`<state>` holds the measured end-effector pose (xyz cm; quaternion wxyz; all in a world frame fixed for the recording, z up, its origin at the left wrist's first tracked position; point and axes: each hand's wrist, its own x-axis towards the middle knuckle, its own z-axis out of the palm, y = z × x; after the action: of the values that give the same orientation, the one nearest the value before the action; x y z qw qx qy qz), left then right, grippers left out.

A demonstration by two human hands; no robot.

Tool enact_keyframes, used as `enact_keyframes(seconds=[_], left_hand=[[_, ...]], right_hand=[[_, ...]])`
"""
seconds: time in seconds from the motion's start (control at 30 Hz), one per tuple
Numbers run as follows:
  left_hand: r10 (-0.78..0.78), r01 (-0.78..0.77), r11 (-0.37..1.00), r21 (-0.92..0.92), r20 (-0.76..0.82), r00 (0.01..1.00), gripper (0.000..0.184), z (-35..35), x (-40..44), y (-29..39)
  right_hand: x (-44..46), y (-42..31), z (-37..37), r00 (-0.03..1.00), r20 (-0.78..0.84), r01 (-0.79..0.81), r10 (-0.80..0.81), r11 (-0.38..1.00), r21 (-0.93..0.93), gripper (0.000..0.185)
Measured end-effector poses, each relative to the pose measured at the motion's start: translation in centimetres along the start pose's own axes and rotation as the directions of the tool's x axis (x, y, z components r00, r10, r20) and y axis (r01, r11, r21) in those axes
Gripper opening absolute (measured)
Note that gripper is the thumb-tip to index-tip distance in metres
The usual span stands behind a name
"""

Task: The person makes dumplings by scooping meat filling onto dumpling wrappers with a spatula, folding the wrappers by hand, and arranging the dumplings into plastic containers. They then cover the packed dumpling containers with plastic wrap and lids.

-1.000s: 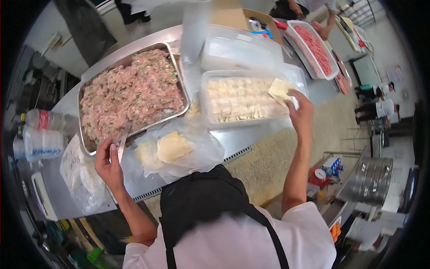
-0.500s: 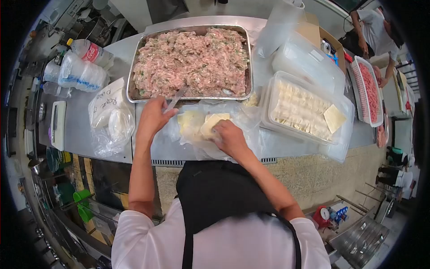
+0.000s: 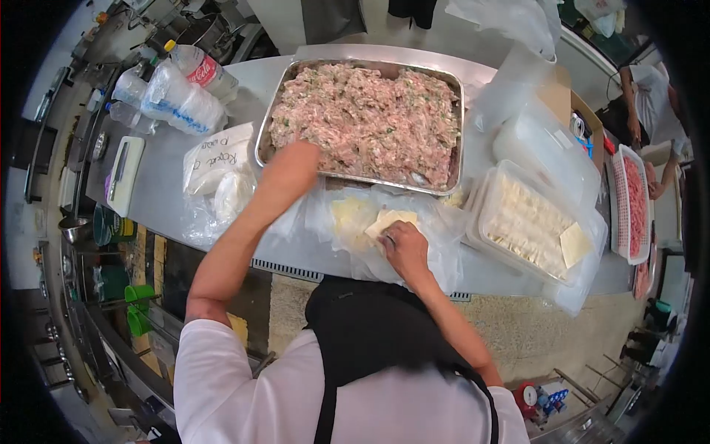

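Observation:
My left hand (image 3: 294, 169) is closed at the near left edge of the metal tray (image 3: 460, 148), over the raw minced meat (image 3: 366, 122) flecked with green. Half a second ago it was at a flat metal spatula standing in the meat; now the hand hides that tool. Below the tray, my right hand (image 3: 405, 251) pinches a square, pale yellow dumpling wrapper (image 3: 392, 217). Beneath it, more wrappers (image 3: 351, 214) lie on a crumpled plastic sheet (image 3: 436, 259). A clear plastic box (image 3: 484, 235) to the right holds rows of pale dumplings (image 3: 529, 218), one loose wrapper (image 3: 575, 245) resting on top.
Plastic bottles (image 3: 203, 68) and a bagged white packet (image 3: 222, 166) stand left, beside a white board (image 3: 126, 176) bearing a knife. Clear lids (image 3: 551, 144) lie at right. Farther off, another person (image 3: 654, 100) stands near a white basket (image 3: 621, 207) of pink meat.
My left hand has moved forward from the tray's near side to over its rim and the meat. My right hand stays on the wrapper. The whole view has shifted and tilted.

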<state>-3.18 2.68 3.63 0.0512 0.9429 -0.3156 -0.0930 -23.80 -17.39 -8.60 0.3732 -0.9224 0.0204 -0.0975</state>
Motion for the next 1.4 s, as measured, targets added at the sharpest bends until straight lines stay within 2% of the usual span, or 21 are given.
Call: enact_keyframes(seconds=[0.07,0.1,0.17,0.2,0.27,0.33,0.4,0.47,0.57,0.63,0.67,0.73,0.8,0.87,0.97,1.03,1.1,1.2,1.23,1.33,1.4], left_hand=[[-0.037,0.057,0.996,0.067,-0.273,0.961,0.013,-3.7,-1.0,-1.0],[-0.035,0.055,0.996,0.069,-0.272,0.962,0.013,-4.1,-0.7,-2.5],[-0.116,0.176,0.960,0.216,-0.262,0.958,0.013,-4.7,0.5,-5.1],[-0.121,0.181,0.959,0.217,-0.265,0.957,0.013,-3.1,0.8,-5.6],[-0.118,0.145,0.978,0.148,-0.175,0.977,0.014,1.0,1.8,-6.3],[-0.122,0.141,0.986,0.085,-0.195,0.973,0.015,2.8,1.0,-2.5],[-0.030,0.035,0.999,0.010,-0.324,0.946,0.014,4.7,0.2,-0.9],[-0.079,0.083,0.996,0.017,-0.166,0.983,0.012,4.1,0.3,1.9],[-0.084,0.086,0.996,0.006,-0.163,0.983,0.013,4.7,-0.2,4.2],[0.108,-0.114,0.993,-0.014,-0.209,0.972,0.015,5.1,-0.7,4.7],[0.102,-0.108,0.994,-0.018,-0.215,0.971,0.015,4.8,-0.9,3.9],[-0.049,0.045,0.999,-0.023,-0.208,0.977,0.015,2.4,-1.4,0.7],[-0.322,0.305,0.945,-0.115,-0.176,0.930,0.018,-2.8,-2.1,-0.6],[-0.283,0.305,0.947,0.102,-0.185,0.941,0.017,-3.5,-1.6,-3.2],[-0.203,0.215,0.976,0.031,-0.232,0.951,0.018,2.5,0.2,-4.8],[-0.115,0.134,0.989,0.065,-0.247,0.962,0.019,4.6,0.6,-1.3],[-0.174,0.179,0.983,0.042,-0.105,0.979,0.018,3.3,0.5,3.5],[-0.135,0.132,0.991,-0.029,-0.090,0.987,0.014,2.6,0.2,5.8],[-0.162,0.160,0.986,-0.036,-0.062,0.985,0.012,1.2,0.1,5.9],[-0.177,0.172,0.984,-0.054,-0.105,0.979,0.015,-1.3,0.4,1.7],[-0.232,0.240,0.969,0.055,-0.131,0.964,0.018,-3.1,1.6,-2.4]], right_hand=[[-0.1,-0.2,0.0,0.999,0.021,-0.035,0.036,0.999,-0.039,0.008],[-0.1,-0.4,-0.2,0.999,0.020,-0.037,0.038,0.999,-0.038,0.008],[0.0,-0.8,-0.6,0.997,0.078,-0.006,0.013,0.996,-0.085,0.019],[0.1,-0.8,-0.6,0.997,0.079,0.000,0.007,0.996,-0.084,0.019],[0.3,-0.7,-0.4,0.992,0.126,0.014,0.000,0.993,-0.114,0.018],[0.5,-0.6,-0.2,0.994,0.109,0.012,0.000,0.994,-0.110,0.016],[0.3,-0.5,0.0,0.994,0.105,0.021,-0.009,0.994,-0.109,0.013],[0.4,-0.1,0.2,0.998,0.058,0.003,0.000,0.998,-0.061,0.009],[0.9,-0.5,-0.3,0.997,0.075,0.035,-0.031,0.998,-0.049,0.007],[1.1,-0.6,-0.4,0.994,0.092,0.058,-0.054,0.998,-0.039,0.008],[1.0,-0.4,-0.6,0.994,0.095,0.060,-0.057,0.998,-0.033,0.009],[1.1,-0.1,-0.9,0.992,0.102,0.075,-0.072,0.997,-0.029,0.008],[0.6,0.0,-0.9,0.993,0.097,0.064,-0.062,0.998,-0.018,0.007],[0.8,0.1,-1.0,0.991,0.128,0.052,-0.049,0.998,-0.023,0.005],[0.7,0.1,-1.0,0.994,0.107,0.032,-0.033,0.999,0.013,0.005],[0.6,0.4,-0.9,0.998,0.067,0.021,-0.023,0.999,0.040,0.006],[0.7,0.8,-1.1,0.998,0.036,0.043,-0.045,0.997,0.061,0.008],[0.6,0.9,-0.9,0.997,0.017,0.067,-0.069,0.995,0.072,0.011],[0.8,0.9,-1.1,0.997,0.036,0.061,-0.064,0.995,0.084,0.011],[0.7,1.5,-1.7,0.998,0.048,0.039,-0.048,0.986,0.164,0.011],[0.6,2.1,-2.1,0.999,0.036,0.020,-0.029,0.972,0.232,0.011]])
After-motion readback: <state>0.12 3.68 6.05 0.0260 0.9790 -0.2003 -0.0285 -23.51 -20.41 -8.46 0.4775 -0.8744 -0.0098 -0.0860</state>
